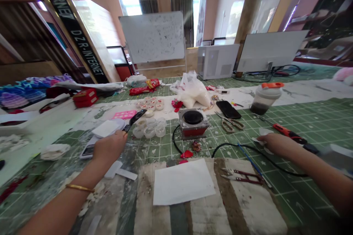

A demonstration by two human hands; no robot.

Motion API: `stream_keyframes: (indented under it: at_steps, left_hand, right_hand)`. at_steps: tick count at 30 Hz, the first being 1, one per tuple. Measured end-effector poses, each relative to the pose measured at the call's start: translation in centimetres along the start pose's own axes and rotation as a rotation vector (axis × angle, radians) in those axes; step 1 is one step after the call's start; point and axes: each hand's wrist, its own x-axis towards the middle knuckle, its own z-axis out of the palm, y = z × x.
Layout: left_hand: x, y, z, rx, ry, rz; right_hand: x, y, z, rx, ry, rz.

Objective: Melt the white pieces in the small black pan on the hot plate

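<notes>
My left hand (110,146) is closed around the handle of a black spoon (137,116), its bowl raised toward the small clear cups (149,128). Beneath that hand is a digital scale (89,148), with a white square piece (106,128) on its top. Over on the right, my right hand (275,143) is closed on a crumpled white tissue (266,132), beside a red and black soldering-iron-like tool (289,133). A small hot plate (194,129) with a round black top stands between the hands.
White paper (183,183) lies on a stained cloth (239,202) near thread snips (242,177). A black cable (259,156) crosses the mat. Scissors (230,124), a phone (228,109), a shaker bottle (265,99) and a bag of white material (193,91) stand farther back.
</notes>
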Motion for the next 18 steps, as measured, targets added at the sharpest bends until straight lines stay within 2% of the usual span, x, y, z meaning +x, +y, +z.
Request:
stream_keyframes:
  at_steps: [3, 7, 9, 10, 13, 16, 18]
  left_hand:
    - [-0.1, 0.1, 0.2, -0.003, 0.021, 0.012]
    - [0.0, 0.1, 0.4, -0.012, 0.037, 0.016]
    - [0.1, 0.1, 0.5, -0.018, 0.033, 0.020]
    - [0.1, 0.2, 0.5, -0.018, 0.030, 0.022]
    - [0.2, 0.3, 0.5, -0.009, 0.023, 0.022]
    - [0.3, 0.4, 0.5, 0.003, 0.021, -0.004]
    - [0.3, 0.5, 0.6, 0.003, 0.029, -0.009]
  right_hand:
    - [0.1, 0.0, -0.4, -0.031, -0.257, -0.052]
    - [0.7, -0.6, -2.3, -0.039, -0.332, 0.001]
    - [1.5, -1.8, -4.0, -0.091, -0.284, 0.049]
    - [2.1, -2.6, -5.0, -0.129, -0.216, 0.086]
    - [4.5, -6.2, -8.1, -0.112, -0.098, 0.114]
    - [7.5, -10.8, -10.3, 0.059, -0.067, -0.002]
    - [9.4, -14.0, -10.9, 0.100, -0.033, -0.095]
